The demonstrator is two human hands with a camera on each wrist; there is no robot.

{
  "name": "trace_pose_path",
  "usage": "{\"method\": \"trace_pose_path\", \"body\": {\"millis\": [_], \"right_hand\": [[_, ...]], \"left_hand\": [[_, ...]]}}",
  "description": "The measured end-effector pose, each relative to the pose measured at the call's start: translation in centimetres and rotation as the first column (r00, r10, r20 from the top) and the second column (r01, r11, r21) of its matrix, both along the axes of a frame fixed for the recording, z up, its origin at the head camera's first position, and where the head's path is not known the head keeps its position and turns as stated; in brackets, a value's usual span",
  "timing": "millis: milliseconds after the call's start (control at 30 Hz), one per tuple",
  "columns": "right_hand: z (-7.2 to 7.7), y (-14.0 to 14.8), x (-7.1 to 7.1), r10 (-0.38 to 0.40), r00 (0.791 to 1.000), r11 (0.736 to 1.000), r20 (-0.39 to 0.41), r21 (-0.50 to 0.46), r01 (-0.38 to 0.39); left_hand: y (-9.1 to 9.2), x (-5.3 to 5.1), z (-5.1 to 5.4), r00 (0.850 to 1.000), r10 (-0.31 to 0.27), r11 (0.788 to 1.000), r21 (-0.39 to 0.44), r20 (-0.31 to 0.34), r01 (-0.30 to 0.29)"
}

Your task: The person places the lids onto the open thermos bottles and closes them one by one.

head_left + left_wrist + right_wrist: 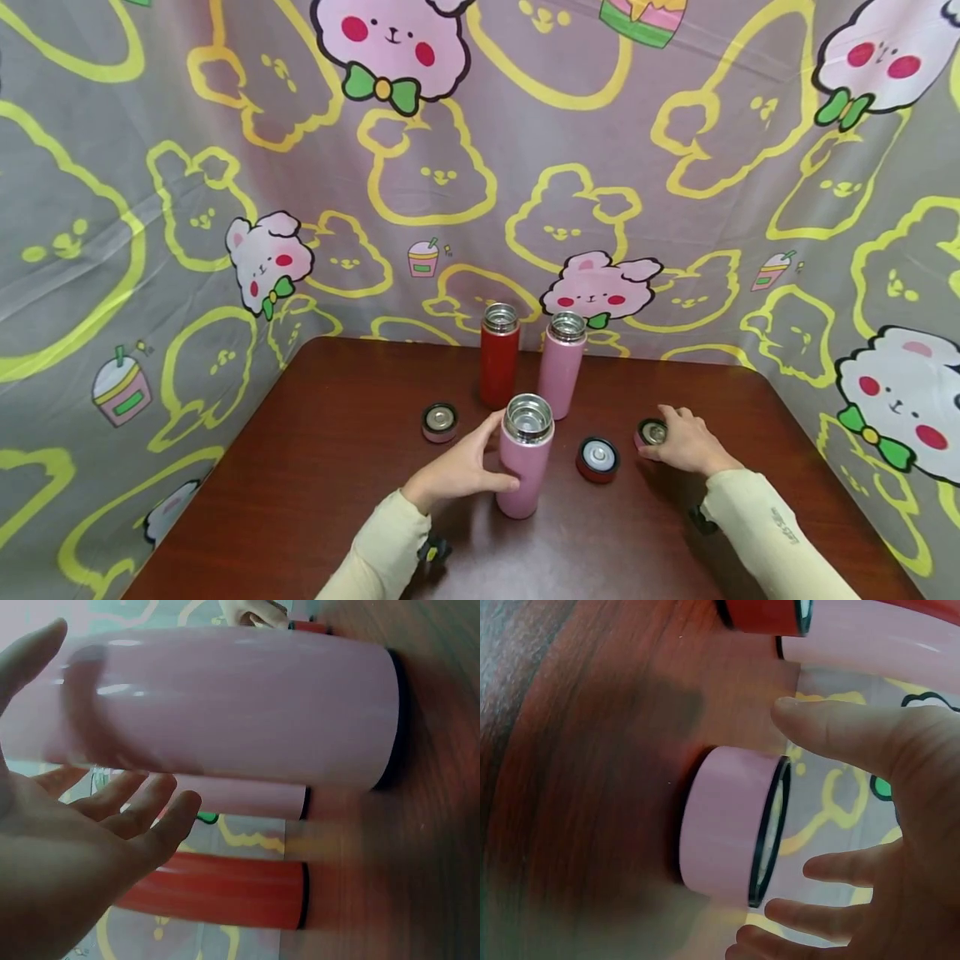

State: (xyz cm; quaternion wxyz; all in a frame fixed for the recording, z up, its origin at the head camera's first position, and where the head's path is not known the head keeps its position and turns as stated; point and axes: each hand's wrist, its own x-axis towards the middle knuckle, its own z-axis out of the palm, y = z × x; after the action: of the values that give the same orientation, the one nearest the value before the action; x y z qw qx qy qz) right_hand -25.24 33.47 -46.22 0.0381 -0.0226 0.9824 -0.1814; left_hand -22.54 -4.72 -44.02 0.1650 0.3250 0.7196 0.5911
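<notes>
I see the left hand (461,468) at 9 o'clock of the front pink bottle (534,475), thumb and fingers spread wide about it; whether they touch, I can't tell. That bottle stands upright and uncapped on the table (330,483). From it I read the red bottle (498,367) near 12 o'clock, the rear pink bottle (560,375) at 1, the left pink lid (440,422) at 10, the red lid (597,460) at 3. Farther toward 3, the right hand (692,443) parts thumb and fingers widely around the right pink lid (652,433).
</notes>
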Motion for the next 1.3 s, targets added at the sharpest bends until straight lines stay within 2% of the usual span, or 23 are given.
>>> {"method": "trace_pose_path", "body": {"millis": [167, 300, 433, 567, 833, 1133, 1300], "right_hand": [[-0.2, -0.1, -0.4, -0.017, 1.000, 1.000, 0.023, -0.003, 0.017], [-0.4, 0.0, -0.8, -0.021, 0.999, 1.000, 0.033, -0.009, 0.022], [-0.5, -0.1, -1.2, -0.027, 0.998, 0.999, 0.051, -0.015, 0.028], [-0.6, 0.0, -1.3, -0.029, 0.998, 0.999, 0.060, -0.020, 0.030], [-1.2, 0.0, -1.5, -0.022, 0.998, 1.000, 0.055, -0.002, 0.022], [-1.2, 0.0, -1.5, -0.036, 0.998, 0.999, 0.050, 0.016, 0.036], [-0.9, -0.4, -1.1, -0.022, 1.000, 1.000, 0.008, 0.017, 0.022]], "left_hand": [[1.1, -0.1, -0.8, 0.999, 0.044, 0.999, 0.019, -0.001, -0.044], [1.6, -0.3, -1.4, 0.996, 0.079, 0.997, 0.005, -0.030, -0.079], [1.7, -0.4, -1.5, 0.991, 0.111, 0.994, -0.007, -0.072, -0.112], [1.7, -0.3, -1.6, 0.991, 0.108, 0.994, 0.008, -0.082, -0.108], [1.6, -0.2, -1.9, 0.999, 0.044, 0.996, 0.080, -0.028, -0.041], [1.6, -0.1, -1.7, 0.995, 0.080, 0.996, 0.046, -0.053, -0.077], [1.6, 1.1, 0.3, 0.999, 0.053, 0.997, 0.064, -0.006, -0.052]]}}
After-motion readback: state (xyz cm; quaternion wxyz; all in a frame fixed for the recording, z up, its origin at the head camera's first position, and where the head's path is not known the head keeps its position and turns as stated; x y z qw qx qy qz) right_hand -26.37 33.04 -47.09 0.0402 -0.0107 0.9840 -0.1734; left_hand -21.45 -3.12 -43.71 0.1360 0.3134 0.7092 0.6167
